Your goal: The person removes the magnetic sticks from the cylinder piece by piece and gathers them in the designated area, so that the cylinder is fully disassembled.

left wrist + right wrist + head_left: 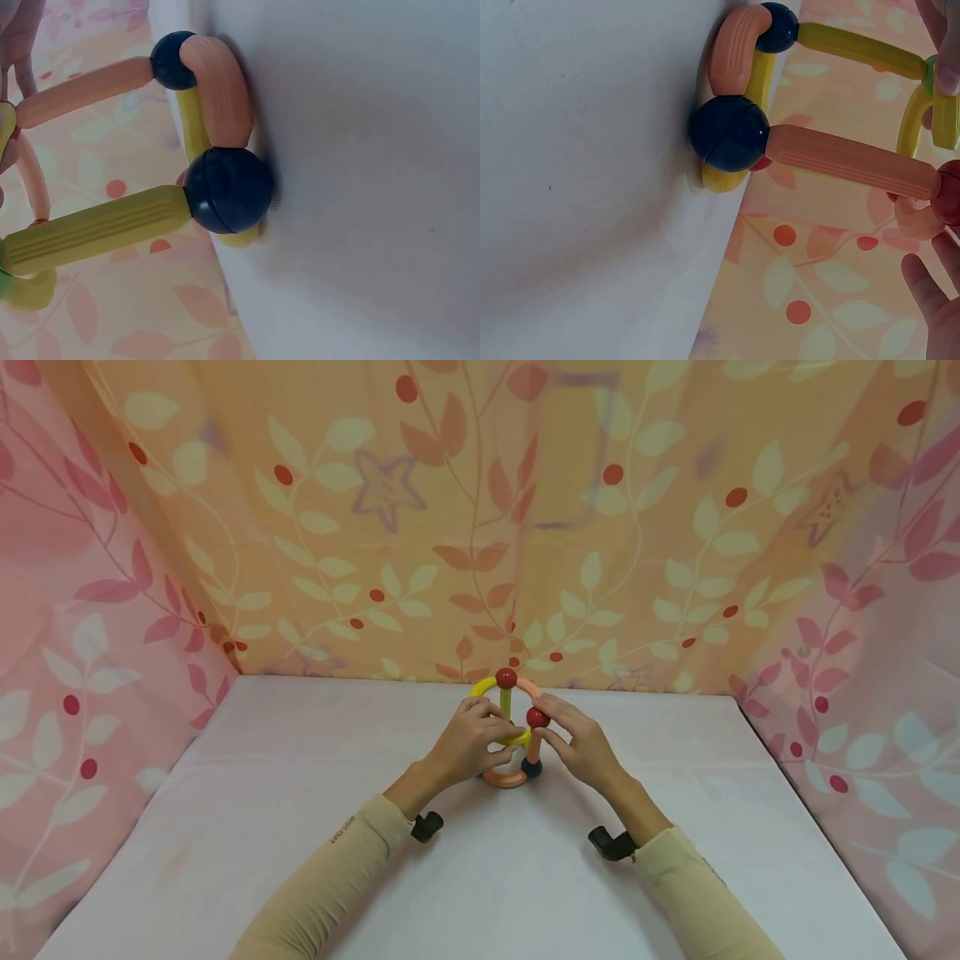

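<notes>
A frame of magnetic rods and balls stands on the table, with blue balls (730, 133) and curved orange (506, 779) and yellow rods at its base. An orange upright rod (851, 161) rises to a red ball (537, 717); a yellow upright rod (97, 229) meets a green ball (929, 73). My left hand (471, 742) pinches a yellow curved rod (519, 739) at the upper front, between the green and red balls. On the right side, my right hand (588, 750) holds the red ball between thumb and fingers. Another red ball (506, 677) tops the back.
A white cloth-covered table (300, 735) carries the frame near its far edge. Patterned curtains (480, 527) hang behind and on both sides. Black wrist mounts (613, 844) sit beneath both forearms.
</notes>
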`<state>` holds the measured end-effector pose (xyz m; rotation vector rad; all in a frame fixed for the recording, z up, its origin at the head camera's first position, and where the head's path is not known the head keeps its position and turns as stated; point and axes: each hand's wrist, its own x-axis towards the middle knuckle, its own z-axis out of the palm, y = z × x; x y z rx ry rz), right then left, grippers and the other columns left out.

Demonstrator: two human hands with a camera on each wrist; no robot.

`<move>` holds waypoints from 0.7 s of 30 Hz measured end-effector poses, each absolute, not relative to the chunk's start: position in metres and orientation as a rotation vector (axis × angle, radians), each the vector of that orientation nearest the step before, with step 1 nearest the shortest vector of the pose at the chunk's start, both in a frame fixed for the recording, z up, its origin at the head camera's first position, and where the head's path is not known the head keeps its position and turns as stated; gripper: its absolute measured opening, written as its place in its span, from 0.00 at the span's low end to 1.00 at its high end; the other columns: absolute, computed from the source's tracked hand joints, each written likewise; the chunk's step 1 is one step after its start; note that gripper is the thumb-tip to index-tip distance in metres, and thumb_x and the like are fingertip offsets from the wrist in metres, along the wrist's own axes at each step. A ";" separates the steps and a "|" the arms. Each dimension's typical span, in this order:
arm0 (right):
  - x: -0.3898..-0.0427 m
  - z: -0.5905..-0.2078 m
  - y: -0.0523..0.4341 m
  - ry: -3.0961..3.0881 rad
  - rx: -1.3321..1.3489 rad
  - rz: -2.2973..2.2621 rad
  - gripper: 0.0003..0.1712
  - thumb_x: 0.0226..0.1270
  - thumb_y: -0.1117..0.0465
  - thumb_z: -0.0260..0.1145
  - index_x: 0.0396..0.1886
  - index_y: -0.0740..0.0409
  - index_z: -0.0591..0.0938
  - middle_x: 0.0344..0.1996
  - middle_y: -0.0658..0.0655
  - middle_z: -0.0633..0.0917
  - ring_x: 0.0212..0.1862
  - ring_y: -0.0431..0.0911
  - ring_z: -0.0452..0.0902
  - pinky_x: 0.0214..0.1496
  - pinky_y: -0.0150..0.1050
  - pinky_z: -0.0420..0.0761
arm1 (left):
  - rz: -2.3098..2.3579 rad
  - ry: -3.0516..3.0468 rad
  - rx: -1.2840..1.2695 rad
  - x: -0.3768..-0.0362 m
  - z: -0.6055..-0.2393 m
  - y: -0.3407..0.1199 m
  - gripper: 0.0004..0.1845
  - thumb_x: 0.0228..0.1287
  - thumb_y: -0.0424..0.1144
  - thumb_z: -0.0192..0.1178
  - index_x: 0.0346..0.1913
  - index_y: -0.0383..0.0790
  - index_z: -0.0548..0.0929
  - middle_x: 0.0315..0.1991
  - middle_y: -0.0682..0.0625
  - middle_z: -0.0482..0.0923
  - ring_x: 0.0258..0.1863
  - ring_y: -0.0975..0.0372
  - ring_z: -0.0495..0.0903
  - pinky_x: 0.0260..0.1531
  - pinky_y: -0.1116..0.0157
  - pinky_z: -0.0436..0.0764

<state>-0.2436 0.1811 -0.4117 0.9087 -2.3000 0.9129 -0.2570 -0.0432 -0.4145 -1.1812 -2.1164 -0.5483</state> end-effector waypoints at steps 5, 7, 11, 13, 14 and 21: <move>-0.244 -0.412 0.182 -2.289 0.911 0.912 0.30 0.52 0.71 0.73 0.59 0.64 0.79 0.57 0.62 0.83 0.63 0.57 0.76 0.62 0.51 0.75 | -0.545 -2.099 -1.188 -0.258 -0.417 -0.043 0.14 0.49 0.39 0.75 0.42 0.47 0.90 0.32 0.58 0.88 0.40 0.61 0.78 0.53 0.57 0.75; -0.244 -0.412 0.183 -2.289 0.913 0.913 0.30 0.52 0.72 0.73 0.59 0.65 0.79 0.57 0.62 0.83 0.62 0.57 0.76 0.62 0.51 0.75 | -0.540 -2.098 -1.189 -0.258 -0.416 -0.043 0.14 0.50 0.40 0.75 0.42 0.47 0.90 0.32 0.58 0.88 0.40 0.61 0.78 0.53 0.57 0.76; -0.246 -0.413 0.184 -2.295 0.911 0.928 0.30 0.52 0.72 0.73 0.59 0.65 0.79 0.57 0.62 0.82 0.63 0.57 0.76 0.63 0.51 0.74 | -0.533 -2.107 -1.191 -0.259 -0.416 -0.043 0.13 0.50 0.41 0.74 0.42 0.47 0.90 0.32 0.58 0.88 0.40 0.62 0.78 0.53 0.57 0.76; -0.246 -0.414 0.184 -2.299 0.908 0.933 0.30 0.53 0.72 0.73 0.59 0.65 0.79 0.58 0.63 0.82 0.63 0.57 0.76 0.63 0.52 0.74 | -0.534 -2.115 -1.190 -0.259 -0.415 -0.043 0.14 0.50 0.41 0.74 0.42 0.47 0.90 0.33 0.58 0.88 0.40 0.62 0.78 0.53 0.58 0.76; -0.246 -0.414 0.184 -2.301 0.906 0.938 0.30 0.53 0.71 0.73 0.59 0.64 0.79 0.58 0.63 0.82 0.63 0.57 0.76 0.63 0.52 0.74 | -0.538 -2.119 -1.191 -0.259 -0.415 -0.043 0.14 0.50 0.40 0.74 0.42 0.47 0.90 0.32 0.58 0.88 0.40 0.62 0.78 0.53 0.58 0.75; -0.245 -0.415 0.184 -2.308 0.899 0.952 0.30 0.54 0.71 0.73 0.59 0.64 0.79 0.58 0.63 0.82 0.63 0.57 0.75 0.63 0.51 0.74 | -0.557 -2.128 -1.195 -0.259 -0.416 -0.043 0.15 0.48 0.40 0.75 0.42 0.47 0.90 0.33 0.58 0.88 0.40 0.62 0.78 0.53 0.58 0.75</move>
